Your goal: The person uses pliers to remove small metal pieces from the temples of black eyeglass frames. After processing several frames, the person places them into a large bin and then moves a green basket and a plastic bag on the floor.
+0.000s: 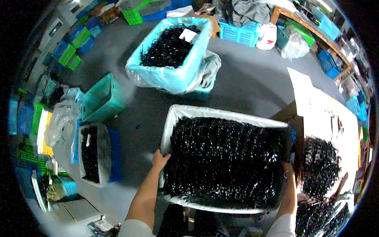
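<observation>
A rectangular crate with a whitish liner (229, 113) is in front of me, just above my legs. Rows of small glossy black parts (225, 158) fill it; their exact kind is too fine to make out. My left hand (161, 160) is closed on the crate's left rim, thumb toward the inside. On the opposite side, my right hand (288, 170) grips the right rim, its fingers partly hidden by the crate and shadow. Both forearms reach up from the lower edge.
Ahead stands a turquoise crate (181, 77) with a clear bag and loose black parts. To the left are a green bin (104, 98) and a lined crate of black parts (104, 158). A table (327, 102) at right bears more black parts (321, 166).
</observation>
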Motion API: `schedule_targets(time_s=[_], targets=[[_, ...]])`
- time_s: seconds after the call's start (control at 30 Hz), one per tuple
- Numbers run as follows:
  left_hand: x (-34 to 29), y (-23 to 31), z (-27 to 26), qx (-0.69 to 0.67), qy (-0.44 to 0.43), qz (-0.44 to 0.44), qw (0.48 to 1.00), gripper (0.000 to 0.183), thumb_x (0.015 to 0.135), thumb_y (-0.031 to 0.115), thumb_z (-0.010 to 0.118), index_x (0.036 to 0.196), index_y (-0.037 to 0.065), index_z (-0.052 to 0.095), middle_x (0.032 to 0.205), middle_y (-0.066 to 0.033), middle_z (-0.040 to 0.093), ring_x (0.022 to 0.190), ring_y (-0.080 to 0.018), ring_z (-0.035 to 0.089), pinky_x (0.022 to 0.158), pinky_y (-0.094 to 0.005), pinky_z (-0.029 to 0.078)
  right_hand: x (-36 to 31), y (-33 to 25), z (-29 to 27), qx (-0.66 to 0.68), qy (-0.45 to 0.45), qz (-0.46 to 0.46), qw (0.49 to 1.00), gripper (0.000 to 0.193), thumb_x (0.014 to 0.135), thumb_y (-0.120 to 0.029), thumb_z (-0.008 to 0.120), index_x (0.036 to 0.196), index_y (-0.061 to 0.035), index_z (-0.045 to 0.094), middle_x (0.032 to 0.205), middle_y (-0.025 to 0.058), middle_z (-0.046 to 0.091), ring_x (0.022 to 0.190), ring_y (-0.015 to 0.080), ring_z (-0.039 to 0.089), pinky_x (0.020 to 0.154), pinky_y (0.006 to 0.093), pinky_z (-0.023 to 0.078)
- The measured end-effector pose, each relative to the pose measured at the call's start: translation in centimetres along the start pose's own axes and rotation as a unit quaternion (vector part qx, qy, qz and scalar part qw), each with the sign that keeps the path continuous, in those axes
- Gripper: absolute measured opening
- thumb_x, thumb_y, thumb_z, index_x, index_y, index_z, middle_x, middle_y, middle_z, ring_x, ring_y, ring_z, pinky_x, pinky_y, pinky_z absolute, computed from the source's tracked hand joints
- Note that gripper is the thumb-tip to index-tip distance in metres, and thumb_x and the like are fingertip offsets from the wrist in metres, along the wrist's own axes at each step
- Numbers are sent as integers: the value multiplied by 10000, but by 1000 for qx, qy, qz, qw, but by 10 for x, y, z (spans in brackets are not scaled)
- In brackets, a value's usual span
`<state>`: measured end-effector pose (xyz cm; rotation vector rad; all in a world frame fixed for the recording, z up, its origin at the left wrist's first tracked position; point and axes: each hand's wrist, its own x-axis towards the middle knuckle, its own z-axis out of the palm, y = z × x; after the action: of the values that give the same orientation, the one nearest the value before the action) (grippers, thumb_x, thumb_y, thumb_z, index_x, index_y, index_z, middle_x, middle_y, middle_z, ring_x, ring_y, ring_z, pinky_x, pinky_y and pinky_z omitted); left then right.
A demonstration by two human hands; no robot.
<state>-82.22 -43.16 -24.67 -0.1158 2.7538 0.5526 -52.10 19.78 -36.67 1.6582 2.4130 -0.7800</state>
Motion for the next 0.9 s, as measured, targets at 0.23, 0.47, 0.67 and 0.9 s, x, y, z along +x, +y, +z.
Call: schedule_targets(time_s=[0.23, 0.47, 0.67, 0.9], targets=[[30, 9, 0, 20, -93, -47, 994, 541, 730, 461, 589, 944, -35, 565, 966, -197, 571, 889, -333, 555, 743, -395, 448, 13, -42, -4, 11, 38, -52, 998, 594, 703, -433, 618, 1066, 18, 489, 941, 172, 573, 845, 291, 536, 705, 387, 432], [2, -61, 3, -43, -81, -76, 993, 535, 760, 430, 574, 1018, -37, 531, 998, -188, 552, 931, -323, 533, 770, -402, 440, -11, -127, 9, 5, 24, -127, 992, 552, 696, -420, 627, 1015, 16, 515, 891, 150, 578, 791, 266, 527, 667, 376, 425], [-42, -128, -32, -71, -93, -168, 979, 519, 771, 443, 562, 1037, 1, 512, 1028, -162, 541, 934, -307, 534, 763, -418, 441, -55, -200, 25, 25, 16, -182, 983, 517, 690, -409, 634, 971, 15, 538, 849, 131, 583, 744, 244, 519, 635, 367, 420], [-98, -268, -38, -182, -18, -220, 958, 524, 765, 445, 565, 1020, -9, 513, 985, -162, 557, 910, -314, 542, 744, -423, 448, -131, -277, 51, 44, 6, -240, 970, 479, 683, -396, 643, 919, 13, 564, 799, 109, 588, 690, 218, 510, 598, 356, 413]])
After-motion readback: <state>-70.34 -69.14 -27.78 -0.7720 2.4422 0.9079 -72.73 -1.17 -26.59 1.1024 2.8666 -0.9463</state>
